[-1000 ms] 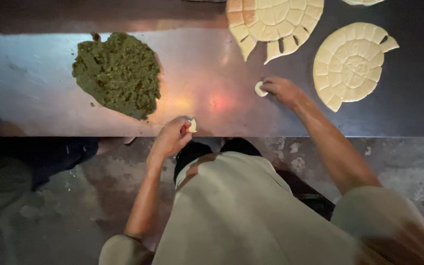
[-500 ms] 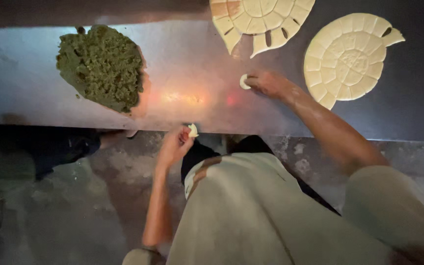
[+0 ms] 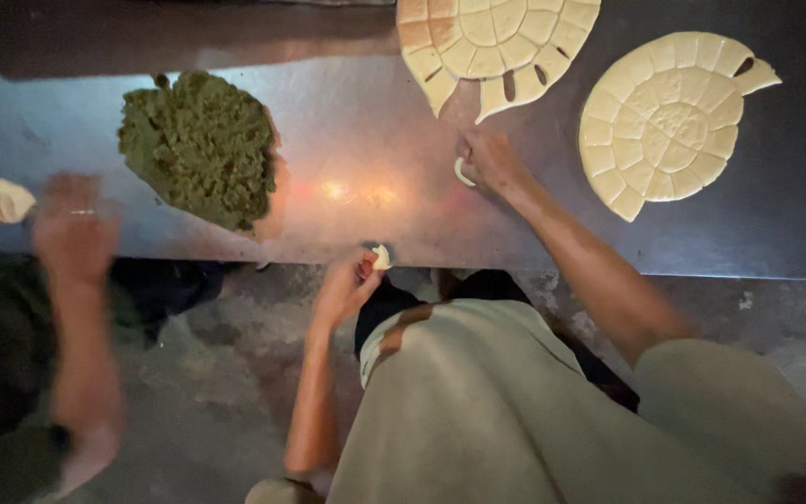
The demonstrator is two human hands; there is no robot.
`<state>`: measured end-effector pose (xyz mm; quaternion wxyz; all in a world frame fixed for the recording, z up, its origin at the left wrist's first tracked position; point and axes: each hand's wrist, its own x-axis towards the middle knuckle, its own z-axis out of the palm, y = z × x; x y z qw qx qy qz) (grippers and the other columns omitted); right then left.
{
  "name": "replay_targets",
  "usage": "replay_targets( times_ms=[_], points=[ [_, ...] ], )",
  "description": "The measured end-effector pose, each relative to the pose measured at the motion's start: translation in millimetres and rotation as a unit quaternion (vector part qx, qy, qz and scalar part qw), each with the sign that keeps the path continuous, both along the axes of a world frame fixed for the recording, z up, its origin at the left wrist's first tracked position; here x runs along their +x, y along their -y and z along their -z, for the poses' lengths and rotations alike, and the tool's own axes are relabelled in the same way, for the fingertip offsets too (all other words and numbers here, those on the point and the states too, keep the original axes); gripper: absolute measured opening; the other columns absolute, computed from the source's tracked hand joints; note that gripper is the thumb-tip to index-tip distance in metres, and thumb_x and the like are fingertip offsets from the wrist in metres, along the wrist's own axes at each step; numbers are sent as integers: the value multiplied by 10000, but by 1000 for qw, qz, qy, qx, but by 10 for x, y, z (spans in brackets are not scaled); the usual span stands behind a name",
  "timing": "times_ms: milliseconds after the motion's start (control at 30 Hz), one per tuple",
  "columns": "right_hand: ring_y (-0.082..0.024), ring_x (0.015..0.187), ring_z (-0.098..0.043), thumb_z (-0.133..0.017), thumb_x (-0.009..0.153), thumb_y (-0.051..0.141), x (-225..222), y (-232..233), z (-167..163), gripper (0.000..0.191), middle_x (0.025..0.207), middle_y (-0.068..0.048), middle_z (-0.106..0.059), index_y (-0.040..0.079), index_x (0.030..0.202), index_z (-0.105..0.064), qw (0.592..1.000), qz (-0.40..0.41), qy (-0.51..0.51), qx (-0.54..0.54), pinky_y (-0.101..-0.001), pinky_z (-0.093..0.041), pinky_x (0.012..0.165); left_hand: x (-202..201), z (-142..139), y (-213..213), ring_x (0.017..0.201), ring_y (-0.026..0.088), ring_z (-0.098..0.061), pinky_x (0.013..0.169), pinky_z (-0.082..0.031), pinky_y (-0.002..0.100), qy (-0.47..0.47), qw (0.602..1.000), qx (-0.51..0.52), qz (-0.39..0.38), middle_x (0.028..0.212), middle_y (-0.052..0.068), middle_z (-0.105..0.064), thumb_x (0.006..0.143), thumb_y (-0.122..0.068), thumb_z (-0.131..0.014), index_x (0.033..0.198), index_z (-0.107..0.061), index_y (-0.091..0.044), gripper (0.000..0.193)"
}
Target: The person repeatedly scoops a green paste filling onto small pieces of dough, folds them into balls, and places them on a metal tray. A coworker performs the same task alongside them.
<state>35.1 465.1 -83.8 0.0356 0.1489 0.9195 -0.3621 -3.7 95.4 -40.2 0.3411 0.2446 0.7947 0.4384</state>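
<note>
Steel table [image 3: 347,140]: green filling mound [image 3: 202,145] at left, two scored dough sheets [image 3: 492,42] [image 3: 669,121] at far right. Co-worker's blurred hand [image 3: 72,229] at left edge. Right hand [image 3: 492,159], fingers pinched on a dough piece [image 3: 462,172] upon the table. Left hand [image 3: 347,285], clenched round a small dumpling [image 3: 382,257] at the table's near edge.

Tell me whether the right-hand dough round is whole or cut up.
Cut up but laid flat: the dough round is scored into small pieces in rings, with gaps near its edge.
</note>
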Motion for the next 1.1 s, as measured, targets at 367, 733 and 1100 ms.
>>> replay_targets(
  times_ms=[367, 733, 1100],
  points=[
    [-391, 1121, -609, -671, 779, 2, 243, -4, -367, 357, 1271, -172, -641, 34, 1135, -676, 994, -107, 19, 14, -463, -507, 887, -496, -84, -11, 844, 139, -587, 755, -526, 292, 55, 989, 126, 51, 938, 36, -574, 898, -71, -751, 1021, -596, -28, 202],
    [-386, 886, -700, -636, 877, 120, 497, 297, -255, 140, 942, -175, -727, 97, 973, -736, 978, 103, 24, 180, -507, -547, 800, -818, 482, 13, 1008, 154, -670, 889, -562, 327, 233, 959, 152, 59, 1110, 78, -705, 945, -65, -686, 1244, -618, 22, 318],
    [-375, 1020, -682, -604, 885, 139, 582, 95, -250, 115, 987, -168, -700, 61, 882, -689, 985, -59, -24, 161, -492, -552, 880, -786, 654, -1098, 977, 160, -633, 860, -548, 332, 230, 971, -16, 65, 1095, 74, -658, 986, -92, -658, 1355, -597, -12, 383]
  ],
)
